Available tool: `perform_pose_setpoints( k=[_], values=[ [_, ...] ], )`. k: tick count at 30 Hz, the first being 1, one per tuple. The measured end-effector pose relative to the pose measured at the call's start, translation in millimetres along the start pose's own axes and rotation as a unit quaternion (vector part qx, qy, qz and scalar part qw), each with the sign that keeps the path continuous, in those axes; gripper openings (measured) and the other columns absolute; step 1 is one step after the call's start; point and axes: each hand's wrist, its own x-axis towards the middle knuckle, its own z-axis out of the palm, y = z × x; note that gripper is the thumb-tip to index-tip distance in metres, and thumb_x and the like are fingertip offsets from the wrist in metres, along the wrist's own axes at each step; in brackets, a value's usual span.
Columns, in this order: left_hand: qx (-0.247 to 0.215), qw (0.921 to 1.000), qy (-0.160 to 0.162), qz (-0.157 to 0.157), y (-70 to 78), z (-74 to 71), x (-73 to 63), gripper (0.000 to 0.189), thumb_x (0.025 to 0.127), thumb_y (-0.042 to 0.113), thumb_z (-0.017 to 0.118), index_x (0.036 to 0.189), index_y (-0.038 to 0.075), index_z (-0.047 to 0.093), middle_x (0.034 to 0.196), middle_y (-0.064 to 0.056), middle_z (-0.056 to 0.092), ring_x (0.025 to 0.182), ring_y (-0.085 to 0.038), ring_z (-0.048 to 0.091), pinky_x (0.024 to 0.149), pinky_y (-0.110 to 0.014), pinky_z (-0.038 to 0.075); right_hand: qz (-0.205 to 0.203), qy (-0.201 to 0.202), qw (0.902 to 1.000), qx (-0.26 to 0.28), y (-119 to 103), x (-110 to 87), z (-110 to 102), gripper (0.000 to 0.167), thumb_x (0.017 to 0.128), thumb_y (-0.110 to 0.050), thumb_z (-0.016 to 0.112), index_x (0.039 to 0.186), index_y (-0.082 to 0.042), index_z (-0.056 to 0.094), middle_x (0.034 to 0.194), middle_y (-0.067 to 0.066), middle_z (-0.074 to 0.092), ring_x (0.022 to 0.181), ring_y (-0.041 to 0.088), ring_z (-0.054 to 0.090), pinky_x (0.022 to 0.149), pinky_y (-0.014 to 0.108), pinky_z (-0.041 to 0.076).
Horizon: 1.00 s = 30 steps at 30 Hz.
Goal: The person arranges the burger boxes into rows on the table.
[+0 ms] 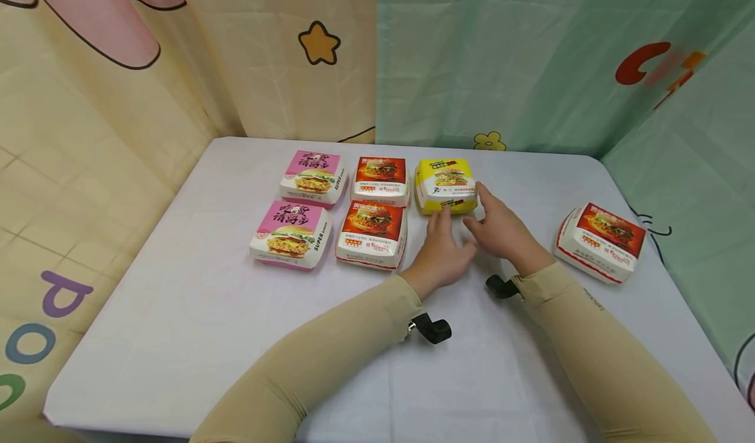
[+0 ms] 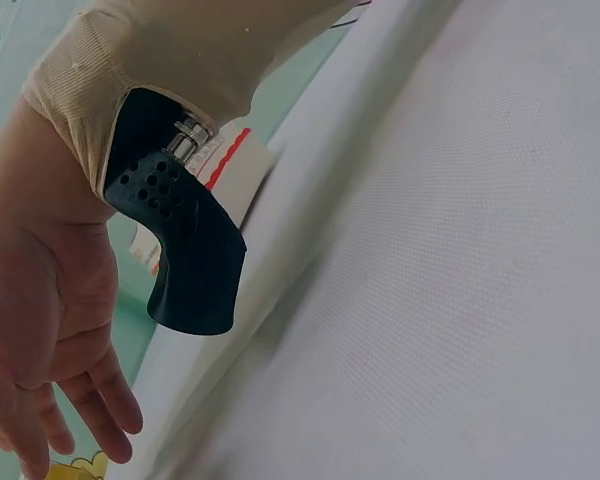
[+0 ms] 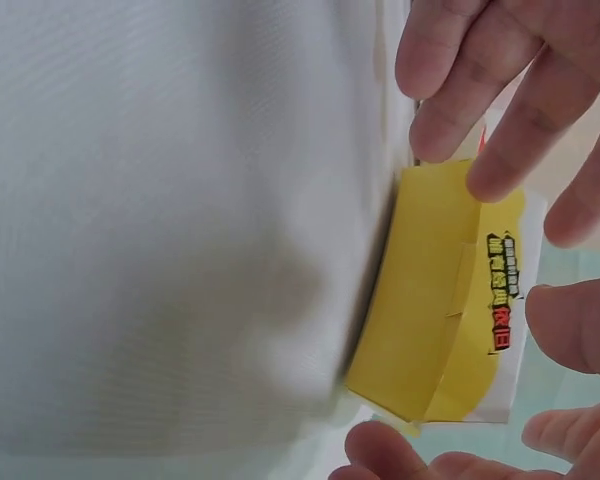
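Note:
A yellow and white burger box (image 1: 445, 186) sits at the right end of the back row on the white table. In the head view my left hand (image 1: 441, 256) is at its front edge, fingers extended and fingertips at or close to its lower side. My right hand (image 1: 504, 230) is at its right side, with a fingertip at the box's edge. The right wrist view shows the yellow front of the box (image 3: 445, 300) between fingers; contact is hard to tell. In the left wrist view the left hand (image 2: 55, 300) has loosely extended fingers and holds nothing.
Two pink burger boxes (image 1: 291, 234) stand front to back at the left. Beside them are two red and white burger boxes (image 1: 373, 233), likewise front to back. Another red and white box (image 1: 601, 242) sits angled near the table's right edge. Printed curtains (image 1: 501, 56) hang behind the table.

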Motion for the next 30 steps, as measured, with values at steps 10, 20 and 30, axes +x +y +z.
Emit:
perform_pose_setpoints(
  k=[10,20,30],
  values=[
    [-0.010,0.9997,-0.006,0.021,3.5,-4.5,5.3,0.077,0.104,0.033,0.058,0.168,0.013,0.022,0.173,-0.008,0.026,0.156,-0.023,0.035,0.128,-0.045,0.032,-0.011,0.019,0.9995,-0.023,-8.7,-18.0,-16.2,0.077,0.108,-0.024,0.054,0.169,-0.003,0.012,0.171,0.028,0.025,0.143,0.052,0.047,0.116,0.065,0.041],
    [-0.013,0.9994,-0.027,0.018,7.5,-4.7,5.6,0.072,0.105,0.038,0.057,0.167,0.017,0.027,0.171,-0.004,0.032,0.154,-0.021,0.039,0.127,-0.046,0.034,-0.002,0.062,0.9962,-0.061,-12.0,-49.6,-35.5,0.074,0.107,-0.027,0.059,0.168,-0.006,0.022,0.173,0.026,0.017,0.158,0.050,0.020,0.122,0.072,0.025],
    [-0.004,0.9978,-0.058,0.031,14.8,0.0,6.8,0.067,0.106,0.039,0.057,0.166,0.024,0.030,0.172,0.004,0.032,0.155,-0.016,0.036,0.128,-0.043,0.033,0.005,0.095,0.9934,-0.064,9.9,-68.2,-60.6,0.072,0.108,-0.027,0.057,0.166,-0.002,0.023,0.171,0.032,0.016,0.155,0.057,0.020,0.118,0.078,0.023]
  ],
)
